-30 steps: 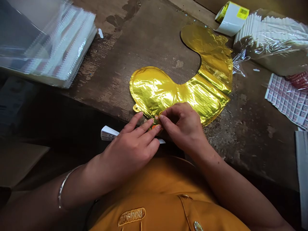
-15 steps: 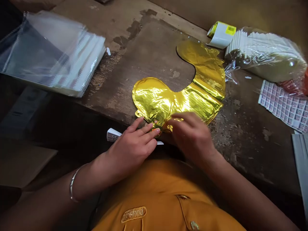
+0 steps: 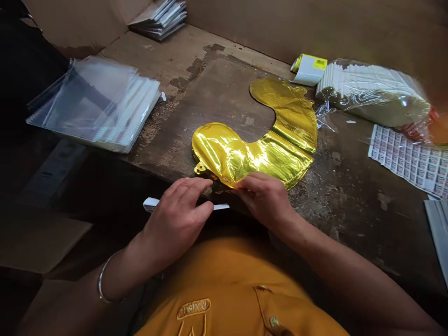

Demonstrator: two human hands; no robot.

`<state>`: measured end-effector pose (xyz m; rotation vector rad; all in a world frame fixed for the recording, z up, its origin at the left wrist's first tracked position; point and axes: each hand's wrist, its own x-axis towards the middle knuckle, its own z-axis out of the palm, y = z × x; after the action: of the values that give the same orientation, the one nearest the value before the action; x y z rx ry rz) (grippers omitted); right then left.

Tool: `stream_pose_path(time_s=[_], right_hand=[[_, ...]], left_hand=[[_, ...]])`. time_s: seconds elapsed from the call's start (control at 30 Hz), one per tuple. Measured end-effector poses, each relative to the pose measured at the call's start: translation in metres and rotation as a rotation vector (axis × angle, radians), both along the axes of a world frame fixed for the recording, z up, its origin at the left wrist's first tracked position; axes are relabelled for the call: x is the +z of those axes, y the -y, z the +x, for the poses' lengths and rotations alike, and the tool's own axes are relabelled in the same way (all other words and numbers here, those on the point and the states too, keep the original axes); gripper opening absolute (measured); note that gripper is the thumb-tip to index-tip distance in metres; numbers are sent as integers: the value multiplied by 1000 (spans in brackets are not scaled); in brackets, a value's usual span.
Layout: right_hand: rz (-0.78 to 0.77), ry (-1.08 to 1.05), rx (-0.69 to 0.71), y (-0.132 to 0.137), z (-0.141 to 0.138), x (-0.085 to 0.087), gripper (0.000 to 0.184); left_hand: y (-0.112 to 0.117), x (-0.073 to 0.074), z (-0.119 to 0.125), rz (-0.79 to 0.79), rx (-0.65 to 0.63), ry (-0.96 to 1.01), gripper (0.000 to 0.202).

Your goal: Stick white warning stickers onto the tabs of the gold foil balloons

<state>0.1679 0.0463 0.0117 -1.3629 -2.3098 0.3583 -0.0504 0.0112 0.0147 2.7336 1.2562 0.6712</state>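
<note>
A flat gold foil balloon [image 3: 290,151], curved like a hook, lies at the table's front edge. My right hand [image 3: 264,196] pinches its near edge between thumb and fingers, lifting that edge slightly. My left hand [image 3: 182,210] is beside the same edge, just left of the right hand, its thumb apart from its bent fingers. A small holed tab sticks out of the balloon above the left fingers. Under my left hand a white sticker strip [image 3: 151,204] shows on both sides, most of it hidden.
Clear plastic sleeves [image 3: 105,107] are stacked at the left. At the right stand a rolled label [image 3: 311,70], a plastic bag of white sticks [image 3: 374,88] and a sticker sheet [image 3: 409,158]. More flat packets [image 3: 159,19] sit at the far back beside the cardboard walls.
My left hand has come off the balloon's printed corner and drawn back left. My right hand has moved down onto the near edge and pinches it. The camera view has shifted.
</note>
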Motion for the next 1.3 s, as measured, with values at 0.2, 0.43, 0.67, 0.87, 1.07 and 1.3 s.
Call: stream_pose_path(time_s=[0.2, 0.43, 0.67, 0.87, 1.07, 1.3], right_hand=[[-410, -203, 101, -25, 8, 12, 31], [-609, -359, -2, -27, 6, 11, 23], [-575, -310, -5, -37, 2, 13, 20], [-88, 20, -9, -14, -1, 7, 24], [-154, -107, -30, -5, 5, 16, 16], [-33, -15, -622, -147, 91, 52, 9]], left_hand=[[-6, 2, 4, -56, -31, 8, 16], [-7, 4, 5, -149, -80, -32, 18], [-30, 3, 9, -91, -258, -157, 14], [-48, -4, 9, -229, -399, -143, 19], [-44, -3, 8, -233, -386, -96, 18], [-45, -5, 7, -204, -385, -68, 20]])
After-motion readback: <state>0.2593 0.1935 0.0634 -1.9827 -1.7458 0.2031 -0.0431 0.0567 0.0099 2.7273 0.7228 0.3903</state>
